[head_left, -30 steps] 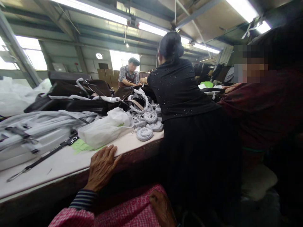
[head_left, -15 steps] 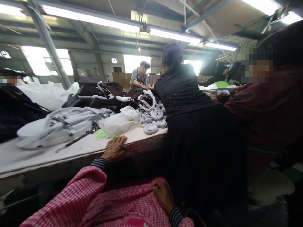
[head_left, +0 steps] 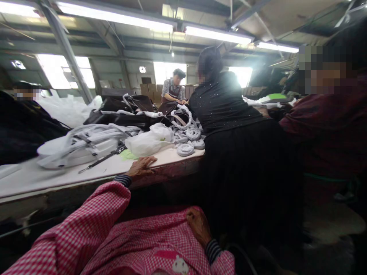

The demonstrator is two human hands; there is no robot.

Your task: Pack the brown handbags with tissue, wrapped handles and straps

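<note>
My left hand [head_left: 142, 167] rests on the front edge of the white-topped table [head_left: 114, 172], fingers laid over the edge with nothing in them. Just beyond it are a green piece [head_left: 127, 154] and a white wrapped bundle [head_left: 151, 140]. A dark strap with a metal clip [head_left: 101, 159] lies to its left, beside white-wrapped straps [head_left: 83, 145]. Low in the view, my right hand [head_left: 198, 225] is curled on the red checked apron [head_left: 149, 233] over my lap. Its fingers are bent in, and what they hold, if anything, is hidden.
White coiled rolls [head_left: 185, 149] sit near the table edge, with dark bags [head_left: 123, 118] behind. A person in black [head_left: 229, 110] leans over the table close on the right. Others are at far right, far left and across the table.
The whole view has shifted slightly, with the table now a little higher and further right. My left hand stays on the table edge and my right hand stays on the apron.
</note>
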